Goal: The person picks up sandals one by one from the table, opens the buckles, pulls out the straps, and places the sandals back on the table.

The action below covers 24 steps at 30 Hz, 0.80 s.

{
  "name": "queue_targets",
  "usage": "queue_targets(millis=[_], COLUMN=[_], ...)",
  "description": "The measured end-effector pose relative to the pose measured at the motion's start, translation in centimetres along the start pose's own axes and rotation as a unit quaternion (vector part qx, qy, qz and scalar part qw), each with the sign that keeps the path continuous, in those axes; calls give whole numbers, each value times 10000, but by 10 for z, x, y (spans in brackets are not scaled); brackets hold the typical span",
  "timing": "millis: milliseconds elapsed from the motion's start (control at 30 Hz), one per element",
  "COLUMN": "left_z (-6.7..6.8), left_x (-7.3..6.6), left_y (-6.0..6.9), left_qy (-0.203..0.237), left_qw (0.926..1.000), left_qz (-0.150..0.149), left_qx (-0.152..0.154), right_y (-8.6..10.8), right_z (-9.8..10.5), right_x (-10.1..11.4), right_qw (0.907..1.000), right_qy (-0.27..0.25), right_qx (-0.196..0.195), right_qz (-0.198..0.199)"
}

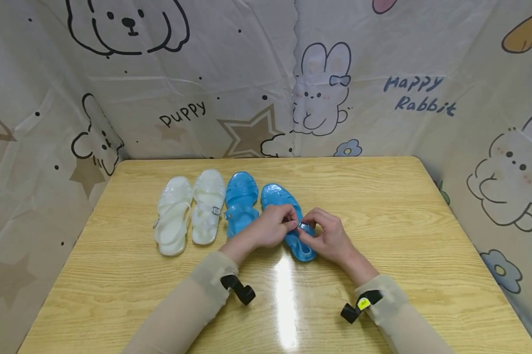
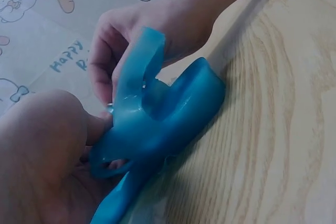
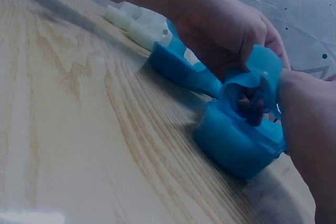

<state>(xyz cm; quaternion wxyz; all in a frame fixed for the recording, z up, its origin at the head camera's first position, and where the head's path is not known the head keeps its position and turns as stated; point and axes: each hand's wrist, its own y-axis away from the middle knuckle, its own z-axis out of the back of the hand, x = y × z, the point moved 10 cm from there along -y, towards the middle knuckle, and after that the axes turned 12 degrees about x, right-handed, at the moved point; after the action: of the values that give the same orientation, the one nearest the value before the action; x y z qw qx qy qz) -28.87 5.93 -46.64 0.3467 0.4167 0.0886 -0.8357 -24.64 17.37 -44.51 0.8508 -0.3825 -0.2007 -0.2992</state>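
A blue sandal [image 1: 277, 194] lies on the table with its toe away from the person, slightly tilted to the left. My left hand [image 1: 272, 226] pinches its strap from the left side. From the right, my right hand [image 1: 330, 236] pinches the strap beside the small metal buckle [image 1: 302, 225]. The fingertips of both hands nearly meet there. In the left wrist view the heel part of the sandal [image 2: 184, 108] stands between the hands, its strap raised. The right wrist view shows the heel [image 3: 231, 140] resting on the wood; fingers partly hide the buckle.
Another blue sandal [image 1: 241, 189] lies just left, partly behind my left hand. Further left are two white sandals, one [image 1: 208, 196] with its buckle showing and one [image 1: 173, 216] at the far left. The wooden table [image 1: 381, 196] ends at a patterned cloth wall [image 1: 248, 73].
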Motion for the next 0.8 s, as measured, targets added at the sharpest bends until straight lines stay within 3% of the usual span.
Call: queue_targets(millis=[267,533,733,800], left_z=[5,0,-3,0], left_x=[3,2,5,9], left_y=[0,4,4,5], left_qy=[180,326,235,414], left_qw=[9997,9989,9994,9989], left_qz=[-81,-307,-254,-175], left_qx=[-120,169,2,-91], right_y=[-1,0,1,1], right_z=[4,4,3,4], right_x=[2,5,4,4], right_qw=[9997,9991,9991,9989], right_qy=[66,19,110,121], right_qx=[-66,-28,11,-34], right_qz=[224,429,420,443])
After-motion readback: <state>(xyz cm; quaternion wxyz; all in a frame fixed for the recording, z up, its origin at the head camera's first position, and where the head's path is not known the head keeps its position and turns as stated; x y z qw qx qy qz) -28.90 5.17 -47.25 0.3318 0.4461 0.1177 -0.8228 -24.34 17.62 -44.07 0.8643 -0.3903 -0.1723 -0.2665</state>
